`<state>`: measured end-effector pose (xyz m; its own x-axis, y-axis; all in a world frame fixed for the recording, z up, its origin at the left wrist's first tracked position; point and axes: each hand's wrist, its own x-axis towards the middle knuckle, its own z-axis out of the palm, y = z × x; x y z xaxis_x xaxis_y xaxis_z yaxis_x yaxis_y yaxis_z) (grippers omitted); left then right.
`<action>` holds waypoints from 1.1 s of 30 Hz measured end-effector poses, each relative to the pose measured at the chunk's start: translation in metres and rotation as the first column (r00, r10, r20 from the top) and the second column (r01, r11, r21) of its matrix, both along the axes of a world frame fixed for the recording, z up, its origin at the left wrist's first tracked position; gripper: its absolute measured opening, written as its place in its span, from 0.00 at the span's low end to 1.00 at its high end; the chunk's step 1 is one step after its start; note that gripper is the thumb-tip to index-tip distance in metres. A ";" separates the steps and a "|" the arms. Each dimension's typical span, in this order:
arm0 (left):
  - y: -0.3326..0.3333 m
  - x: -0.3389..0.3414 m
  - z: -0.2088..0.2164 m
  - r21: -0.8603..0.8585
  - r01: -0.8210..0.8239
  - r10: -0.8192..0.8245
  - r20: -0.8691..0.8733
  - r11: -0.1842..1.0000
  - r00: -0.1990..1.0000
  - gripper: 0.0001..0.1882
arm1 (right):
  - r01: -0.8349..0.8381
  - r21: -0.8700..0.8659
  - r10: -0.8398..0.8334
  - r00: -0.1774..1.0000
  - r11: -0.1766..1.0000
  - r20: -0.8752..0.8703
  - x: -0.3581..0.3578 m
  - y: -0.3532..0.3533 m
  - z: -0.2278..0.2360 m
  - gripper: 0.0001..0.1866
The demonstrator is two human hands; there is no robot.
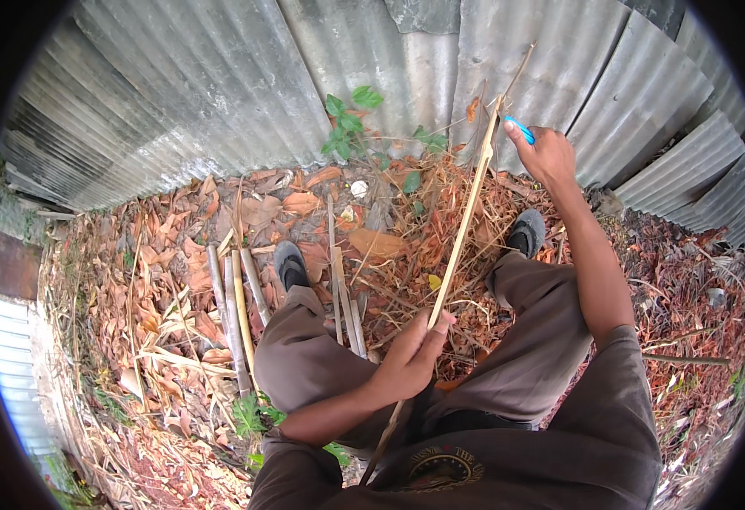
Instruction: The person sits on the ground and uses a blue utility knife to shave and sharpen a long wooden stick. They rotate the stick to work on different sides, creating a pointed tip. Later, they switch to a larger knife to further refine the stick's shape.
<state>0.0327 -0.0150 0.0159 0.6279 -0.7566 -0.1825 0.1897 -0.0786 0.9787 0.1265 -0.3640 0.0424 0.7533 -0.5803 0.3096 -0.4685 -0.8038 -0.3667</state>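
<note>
looks like mid-shaving: left hand closed round the lower part of a long bamboo strip slanting up between the knees, right hand gripping a blue-handled knife at its tip, next stroke probably needs a steady pull

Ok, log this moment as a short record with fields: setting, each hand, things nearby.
setting: leaf-littered ground beside a corrugated metal wall
left hand: closed grip on the lower part of a thin bamboo strip
right hand: holds a blue-handled tool at the strip's upper end; blade not visible
stance: seated, knees apart, dark shoes on the leaves
nearby: bamboo stalks lying left of the legs; small green plant at the wall
</note>
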 end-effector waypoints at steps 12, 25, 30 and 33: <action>0.000 0.032 0.009 -0.006 -0.165 0.164 -0.100 0.986 0.981 0.19 | -0.672 -0.094 0.668 0.740 0.734 -0.077 -0.048 0.129 -0.014 0.41; -0.001 0.035 0.020 0.174 -0.236 0.147 0.414 0.956 0.899 0.18 | -0.569 -0.051 0.569 0.822 0.821 -0.006 -0.032 0.129 -0.026 0.34; 0.002 0.034 0.021 0.206 -0.230 0.109 0.474 0.951 0.874 0.18 | -0.650 -0.154 0.661 0.749 0.745 0.037 -0.029 0.126 -0.026 0.35; -0.003 0.035 0.035 0.232 -0.220 0.096 0.448 0.948 0.889 0.19 | -0.638 -0.231 0.667 0.740 0.735 0.081 -0.018 0.115 -0.025 0.36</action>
<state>0.0680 -0.0178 0.0505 0.7978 -0.6007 -0.0513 -0.2081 -0.3543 0.9117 0.1088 -0.2486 0.0170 0.8615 0.1132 0.4950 0.2439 -0.9472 -0.2079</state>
